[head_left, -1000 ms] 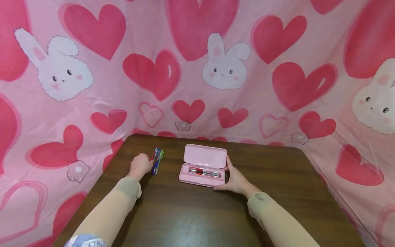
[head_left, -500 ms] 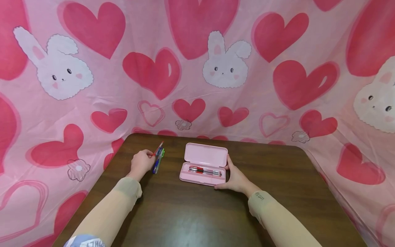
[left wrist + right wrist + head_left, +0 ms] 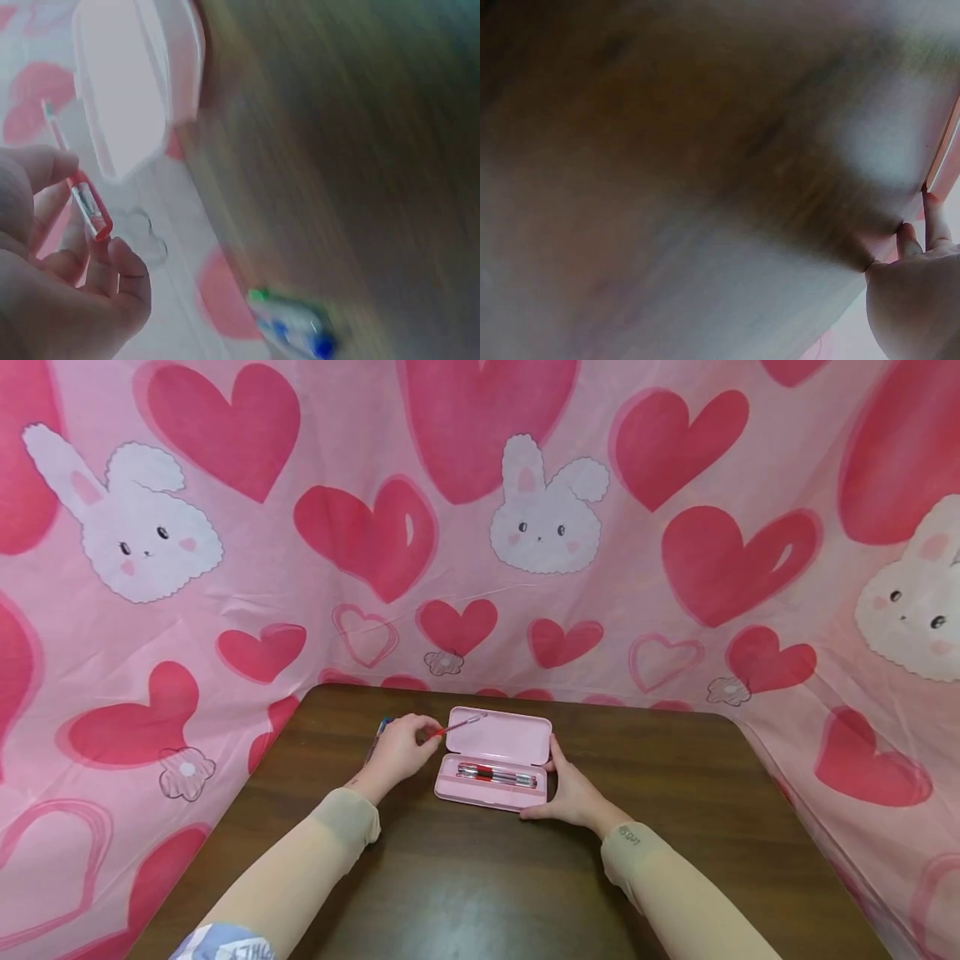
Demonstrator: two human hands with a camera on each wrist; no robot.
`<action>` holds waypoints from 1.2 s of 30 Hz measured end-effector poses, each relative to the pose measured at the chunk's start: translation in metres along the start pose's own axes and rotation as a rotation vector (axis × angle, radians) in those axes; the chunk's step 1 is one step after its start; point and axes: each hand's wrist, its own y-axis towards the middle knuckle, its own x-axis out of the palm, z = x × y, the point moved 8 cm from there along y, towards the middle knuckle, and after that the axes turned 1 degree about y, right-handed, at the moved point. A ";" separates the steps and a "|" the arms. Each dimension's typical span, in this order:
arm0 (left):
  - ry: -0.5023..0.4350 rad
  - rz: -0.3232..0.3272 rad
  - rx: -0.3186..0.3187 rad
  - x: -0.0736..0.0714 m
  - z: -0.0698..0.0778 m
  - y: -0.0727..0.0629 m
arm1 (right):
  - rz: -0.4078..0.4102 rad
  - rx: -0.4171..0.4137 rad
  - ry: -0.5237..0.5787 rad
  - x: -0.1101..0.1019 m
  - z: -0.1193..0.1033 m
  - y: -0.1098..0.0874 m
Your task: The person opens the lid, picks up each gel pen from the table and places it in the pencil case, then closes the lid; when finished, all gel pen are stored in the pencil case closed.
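My left hand (image 3: 400, 749) pinches a red pen (image 3: 461, 725) between thumb and fingers, in the air just left of the pink pencil case (image 3: 459, 792). The pen's thin clear end points right, in front of the raised lid (image 3: 498, 735). In the left wrist view, its red end (image 3: 102, 229) shows below the thumb. Several red and clear pens (image 3: 497, 776) lie in the case's tray. My right hand (image 3: 573, 797) holds the case's right end, thumb at the front corner and fingers by the hinge. In the right wrist view, fingertips (image 3: 934, 214) touch the case's edge.
Other pens, with blue and green parts (image 3: 296, 326), lie on the brown wooden table (image 3: 480, 877), mostly hidden behind my left hand in the head view. A pink cloth with hearts and rabbits (image 3: 547, 527) hangs behind the table and at its sides.
My left hand has picked the red pen up from the bunch at the left and carried it right, close to the pencil case. My right hand stays on the case.
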 end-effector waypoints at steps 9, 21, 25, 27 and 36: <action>0.069 -0.159 0.073 0.048 0.037 0.002 | -0.002 0.001 0.003 0.001 -0.001 0.002; 0.109 -0.279 0.128 0.078 0.054 -0.005 | 0.011 -0.020 -0.011 0.000 -0.006 0.002; 0.110 -0.291 0.114 0.080 0.057 -0.005 | 0.013 -0.016 -0.006 0.000 -0.005 0.002; 0.110 -0.287 0.113 0.081 0.058 -0.005 | 0.012 -0.012 -0.008 0.000 -0.004 0.001; 0.067 -0.281 0.092 0.083 0.054 -0.005 | 0.011 0.002 0.017 0.000 0.001 0.000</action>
